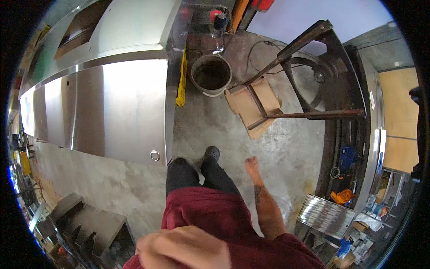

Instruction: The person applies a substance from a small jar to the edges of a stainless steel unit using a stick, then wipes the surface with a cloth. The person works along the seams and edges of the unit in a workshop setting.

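My left hand [186, 248] is raised close in front of the dark red shirt [204, 206]. It is blurred, and its fingers cannot be made out. At my right side, my right hand [252, 165] hangs over the concrete floor with its fingers curled in and nothing visible in them. Ahead of that hand, flat brown cardboard [257, 101] lies under the legs of a dark metal frame stand [313, 114]. To the left is a large stainless steel cabinet [134, 107] with a ring handle [155, 155]. Neither hand touches these things.
A grey bucket [211, 74] stands ahead beside a yellow crate [181, 83]. A cable [253, 56] trails on the floor near the frame. A perforated metal panel [327, 215] and an orange item [342, 196] are at the right. Metal equipment [96, 228] stands at the lower left.
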### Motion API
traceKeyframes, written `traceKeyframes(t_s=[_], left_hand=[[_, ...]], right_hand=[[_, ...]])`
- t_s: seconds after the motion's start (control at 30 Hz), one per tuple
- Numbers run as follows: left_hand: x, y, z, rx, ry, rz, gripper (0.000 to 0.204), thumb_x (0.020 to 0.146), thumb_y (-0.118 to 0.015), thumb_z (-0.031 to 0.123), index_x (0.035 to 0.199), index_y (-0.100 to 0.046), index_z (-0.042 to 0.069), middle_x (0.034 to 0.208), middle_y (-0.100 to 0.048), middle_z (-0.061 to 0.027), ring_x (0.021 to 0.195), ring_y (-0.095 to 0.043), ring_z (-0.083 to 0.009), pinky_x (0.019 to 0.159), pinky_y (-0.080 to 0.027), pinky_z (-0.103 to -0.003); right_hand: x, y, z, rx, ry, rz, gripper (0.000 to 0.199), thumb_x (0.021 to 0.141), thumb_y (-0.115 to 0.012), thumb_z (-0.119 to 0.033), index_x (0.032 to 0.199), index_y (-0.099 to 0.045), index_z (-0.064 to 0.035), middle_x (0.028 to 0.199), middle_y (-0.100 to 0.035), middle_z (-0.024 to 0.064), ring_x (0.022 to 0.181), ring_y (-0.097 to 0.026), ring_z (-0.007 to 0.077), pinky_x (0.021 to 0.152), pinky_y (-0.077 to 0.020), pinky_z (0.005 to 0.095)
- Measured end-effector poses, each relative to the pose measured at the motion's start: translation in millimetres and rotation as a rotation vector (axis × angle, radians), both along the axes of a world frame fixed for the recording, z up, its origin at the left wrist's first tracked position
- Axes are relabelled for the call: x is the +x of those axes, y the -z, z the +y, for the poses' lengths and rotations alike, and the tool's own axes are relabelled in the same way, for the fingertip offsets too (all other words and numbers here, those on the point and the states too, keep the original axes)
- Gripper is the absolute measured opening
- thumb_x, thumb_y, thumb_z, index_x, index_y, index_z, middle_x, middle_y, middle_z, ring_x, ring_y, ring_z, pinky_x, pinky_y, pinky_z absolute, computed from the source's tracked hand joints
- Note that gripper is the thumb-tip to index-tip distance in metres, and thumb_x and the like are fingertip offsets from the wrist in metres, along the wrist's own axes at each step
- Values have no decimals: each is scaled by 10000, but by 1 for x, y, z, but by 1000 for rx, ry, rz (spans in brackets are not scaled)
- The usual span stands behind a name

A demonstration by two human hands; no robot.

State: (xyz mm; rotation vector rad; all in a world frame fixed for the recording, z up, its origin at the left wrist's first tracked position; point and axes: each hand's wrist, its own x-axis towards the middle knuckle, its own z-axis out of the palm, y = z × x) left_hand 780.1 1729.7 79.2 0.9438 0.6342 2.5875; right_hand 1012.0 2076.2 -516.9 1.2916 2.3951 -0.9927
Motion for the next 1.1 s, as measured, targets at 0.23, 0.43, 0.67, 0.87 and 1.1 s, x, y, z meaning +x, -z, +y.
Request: traceKeyframes(t_s=[0.23, 0.43, 0.67, 0.87, 1.1], left_hand=[[-87, 48, 121, 94, 116, 32, 432, 1028, -820, 337, 1206, -783, -55, 1062, -770, -189, 741, -729, -259, 607, -568, -328], [-212, 93, 172, 25, 40, -7, 399, 1055, -789, 309, 1252, -775, -38, 1098, -783, -174, 774, -748, -269, 623, -578, -342], [-315, 265, 200, -1055, 33, -387, 259, 1064, -725, 159, 1285, -708, 27, 1191, -749, -136, 980, -739, -224, 826, -586, -354], [-284, 557, 162, -2178, -281, -60, 560, 1127, -626, 428, 1465, -578, -16, 1402, -645, -267, 1261, -650, -412, 1087, -528, -517], [-253, 659, 180, -2296, -28, -775, 810, 1086, -658, 505, 1650, -389, -9, 1569, -536, -328, 1435, -560, -496, 1202, -472, -549]], right_hand=[[-159, -15, 104, -147, -53, 168, 247, 995, -716, -232, 1118, -683, -21, 1025, -786, 191, 988, -772, 358, 867, -596, 445], [-300, 27, 114, -58, -453, -157, 294, 1016, -665, -252, 1185, -686, -13, 1120, -780, 265, 1097, -756, 450, 932, -591, 505], [-507, 89, 90, -183, -487, 164, 308, 944, -714, -141, 1208, -654, 6, 1085, -770, 284, 1070, -745, 488, 919, -589, 536], [-592, 234, 90, -102, -838, 263, 399, 942, -704, -245, 1245, -645, 8, 1104, -740, 335, 1016, -717, 557, 858, -588, 611], [-678, 402, 108, -76, -760, 61, 466, 992, -663, -239, 1364, -628, 40, 1288, -713, 294, 1171, -680, 517, 1003, -552, 586]])
